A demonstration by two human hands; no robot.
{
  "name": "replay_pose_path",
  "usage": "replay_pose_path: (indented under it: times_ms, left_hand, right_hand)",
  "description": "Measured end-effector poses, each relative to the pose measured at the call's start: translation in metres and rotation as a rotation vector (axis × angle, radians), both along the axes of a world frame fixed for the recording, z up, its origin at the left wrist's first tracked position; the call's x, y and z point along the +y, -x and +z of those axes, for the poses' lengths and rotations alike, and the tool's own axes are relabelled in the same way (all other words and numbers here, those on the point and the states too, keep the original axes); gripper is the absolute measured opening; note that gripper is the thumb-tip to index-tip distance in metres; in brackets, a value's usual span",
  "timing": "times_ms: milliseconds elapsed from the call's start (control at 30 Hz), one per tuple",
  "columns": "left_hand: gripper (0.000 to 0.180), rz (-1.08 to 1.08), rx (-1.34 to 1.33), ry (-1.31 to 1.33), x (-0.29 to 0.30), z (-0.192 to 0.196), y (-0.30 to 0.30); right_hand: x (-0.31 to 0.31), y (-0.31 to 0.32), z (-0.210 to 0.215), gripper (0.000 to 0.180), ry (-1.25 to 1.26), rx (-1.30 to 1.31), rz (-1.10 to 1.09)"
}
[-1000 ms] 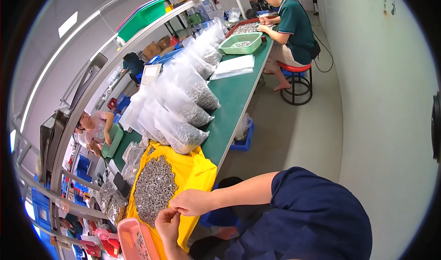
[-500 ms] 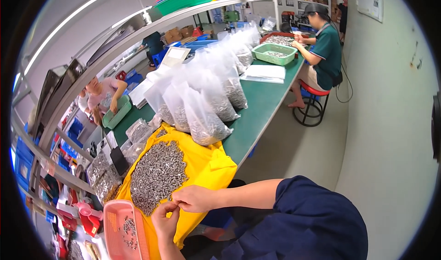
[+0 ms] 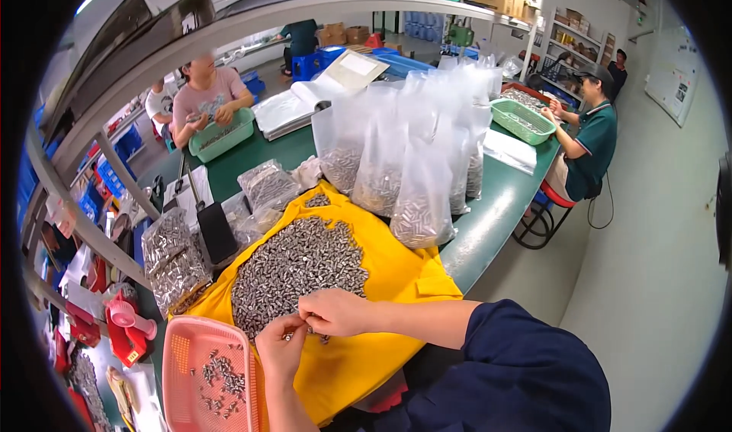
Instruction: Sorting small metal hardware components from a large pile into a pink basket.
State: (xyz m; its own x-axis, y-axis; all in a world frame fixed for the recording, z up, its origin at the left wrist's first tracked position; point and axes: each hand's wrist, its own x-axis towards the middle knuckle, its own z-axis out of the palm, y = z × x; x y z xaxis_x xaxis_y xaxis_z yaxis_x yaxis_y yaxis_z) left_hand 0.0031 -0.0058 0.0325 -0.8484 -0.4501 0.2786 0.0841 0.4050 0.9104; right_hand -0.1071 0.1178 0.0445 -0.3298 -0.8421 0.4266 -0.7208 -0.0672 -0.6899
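A heap of small silvery metal parts [image 3: 293, 268] is spread over a yellow cloth [image 3: 404, 268] on the table. At the heap's near edge my two hands meet, fingertips close together. My left hand [image 3: 280, 350] is closed in a pinch, with a small shiny metal part [image 3: 287, 337] showing between thumb and fingers. My right hand [image 3: 337, 312] comes in from the right with its fingers bent and pressed together; what they hold is hidden. Beside my left hand stands a pink plastic basket [image 3: 248, 348], where a few of the same parts lie scattered.
Clear plastic bags of metal parts [image 3: 422, 218] stand behind the cloth. Flat packed bags [image 3: 171, 253] and a black box-shaped thing [image 3: 217, 230] lie left. Co-workers sit with green baskets [image 3: 223, 141] at the far left and far right. A metal shelf rail [image 3: 267, 6] crosses above the table.
The view has turned, so table, bags and co-workers sit farther right or lower. My hands stay together by the heap; a shiny part now shows in my left fingers.
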Motion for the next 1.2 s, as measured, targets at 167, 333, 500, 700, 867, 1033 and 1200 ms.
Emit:
replay_pose_path:
  times_ms: [167,333,500,700,867,1033,1200]
  left_hand:
    - [0.009,0.055,-0.071,-0.101,-0.011,-0.005,-0.011]
    - [0.012,0.125,-0.196,0.125,-0.012,-0.002,0.009]
    - [0.012,0.053,-0.104,-0.010,-0.006,0.007,0.012]
    - [0.014,0.082,-0.044,-0.196,0.000,-0.011,0.004]
    - [0.015,0.103,-0.050,-0.188,0.005,-0.017,0.004]
    - [0.014,0.109,-0.055,0.044,0.008,-0.014,0.009]
    - [0.014,0.110,-0.090,0.115,0.007,-0.015,0.011]
  right_hand:
    - [-0.018,-0.001,-0.012,0.007,-0.071,-0.048,0.072]
    - [-0.020,0.016,-0.021,0.010,-0.114,-0.076,0.010]
    - [-0.008,0.018,-0.009,0.008,-0.041,-0.149,0.023]
    - [-0.005,0.014,-0.015,0.009,-0.044,-0.195,0.071]
    - [-0.003,0.013,-0.016,0.008,-0.002,-0.110,0.054]
    - [-0.004,0.016,-0.018,0.007,0.022,0.006,0.047]
    - [-0.004,0.018,-0.021,0.007,-0.003,0.031,0.030]
